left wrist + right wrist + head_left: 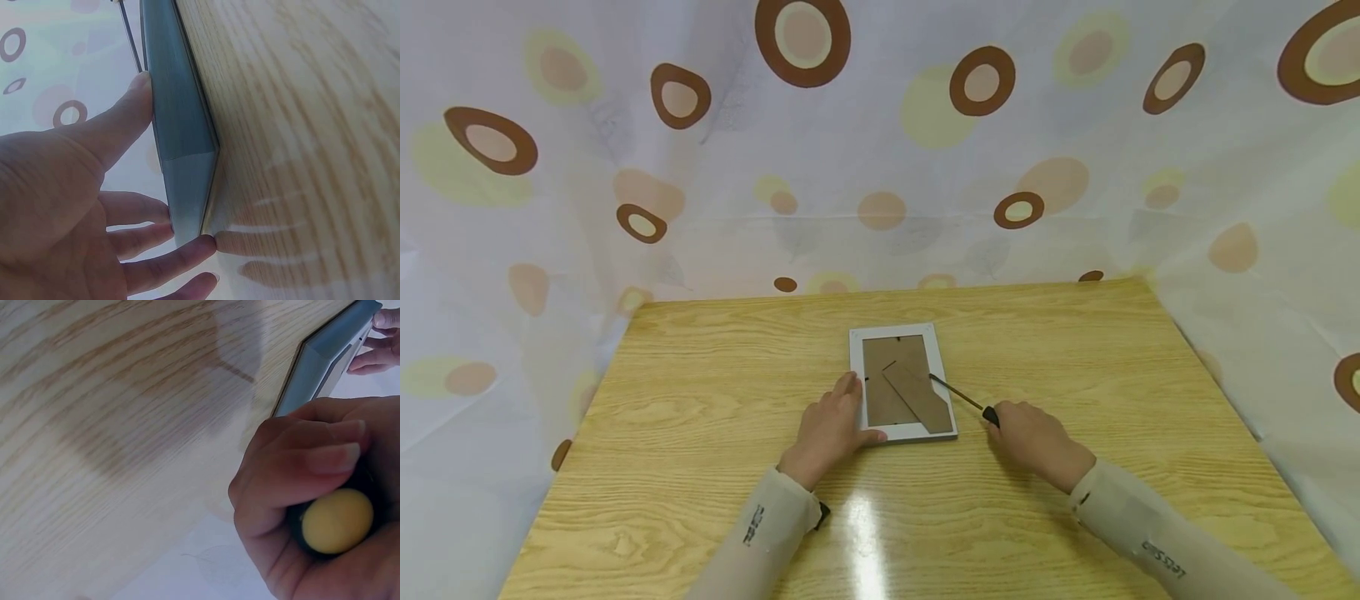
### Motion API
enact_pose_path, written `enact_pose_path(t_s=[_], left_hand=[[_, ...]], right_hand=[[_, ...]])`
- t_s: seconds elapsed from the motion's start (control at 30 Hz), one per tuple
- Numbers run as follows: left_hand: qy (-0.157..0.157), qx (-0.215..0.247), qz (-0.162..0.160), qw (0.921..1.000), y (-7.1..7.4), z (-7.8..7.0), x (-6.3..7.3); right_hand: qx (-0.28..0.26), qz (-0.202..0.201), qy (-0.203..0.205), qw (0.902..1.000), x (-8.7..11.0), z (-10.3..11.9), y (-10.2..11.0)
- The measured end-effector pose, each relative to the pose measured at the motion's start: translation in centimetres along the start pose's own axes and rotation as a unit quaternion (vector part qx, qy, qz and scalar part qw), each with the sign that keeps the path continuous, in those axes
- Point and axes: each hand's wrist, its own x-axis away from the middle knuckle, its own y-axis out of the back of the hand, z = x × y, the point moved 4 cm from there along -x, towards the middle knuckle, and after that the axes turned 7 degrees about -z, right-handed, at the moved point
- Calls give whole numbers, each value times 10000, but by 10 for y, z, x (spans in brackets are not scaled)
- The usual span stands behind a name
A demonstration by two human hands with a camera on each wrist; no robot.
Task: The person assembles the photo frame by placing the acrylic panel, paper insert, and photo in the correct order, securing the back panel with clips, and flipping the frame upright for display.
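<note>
A picture frame [906, 431] lies face down on the table, its white border surrounding a brown backing board [880, 404] with a fold-out stand. My left hand [829, 427] is at the frame's near left corner. In the left wrist view its thumb [128, 115] presses the near edge, while spread, fairly straight fingers [153, 237] touch the side. My right hand [1037, 442] grips the black handle of a screwdriver [958, 392], whose tip meets the small dark tab on the right of the backing. The handle's yellow end [337, 522] shows in the right wrist view.
The wood-grain table [715, 358] reaches back to a pale curtain [850, 167] with brown and yellow ovals, which hangs behind and along both sides. Small dark tabs also sit at the top and left of the backing.
</note>
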Motion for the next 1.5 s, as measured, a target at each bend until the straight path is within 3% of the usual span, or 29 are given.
enact_pose_path(t_s=[0.6,1.5], left_hand=[[-53,-34,-30,10000,1,-1,1],[-16,-37,17,10000,0,-1,0]], right_hand=[[406,-194,166,9988,0,1,0],[493,-303,224,9981,3,3,-1]])
